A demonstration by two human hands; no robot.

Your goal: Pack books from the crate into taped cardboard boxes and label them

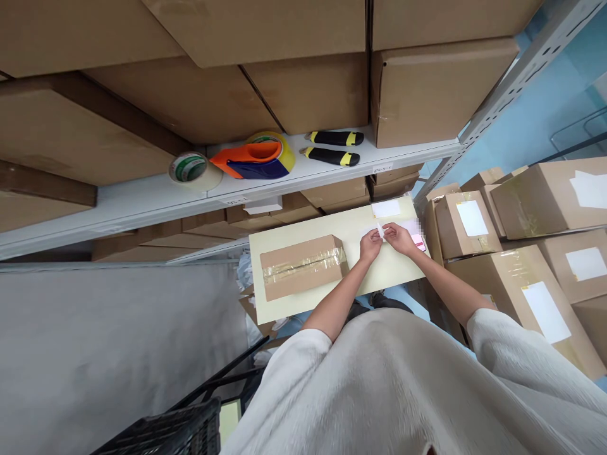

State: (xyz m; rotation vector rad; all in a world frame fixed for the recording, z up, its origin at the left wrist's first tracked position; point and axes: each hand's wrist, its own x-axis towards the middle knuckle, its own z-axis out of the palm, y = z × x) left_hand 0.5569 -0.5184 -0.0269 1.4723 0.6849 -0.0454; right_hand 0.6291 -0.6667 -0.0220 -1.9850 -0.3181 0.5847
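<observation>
Over the pale yellow table (284, 309), my left hand (370, 245) and my right hand (398, 238) meet fingertip to fingertip. Both are closed in a pinch on a small white slip of paper (380, 229), which sticks up between them. To the left of my hands lies a cardboard box (303, 268) with clear tape along its top seam. Behind them, at the table's far edge, rests a white sheet (386, 208). A flat item with a pink-red patch (418, 241), partly blurred, sits beside my right hand.
Above the table, a metal shelf (341, 165) carries large cartons, a tape roll (188, 168), an orange and blue tape dispenser (253, 159) and two black-and-yellow utility knives (334, 138). Labelled cartons (521, 265) are stacked to the right. At lower left stands a black crate (190, 430).
</observation>
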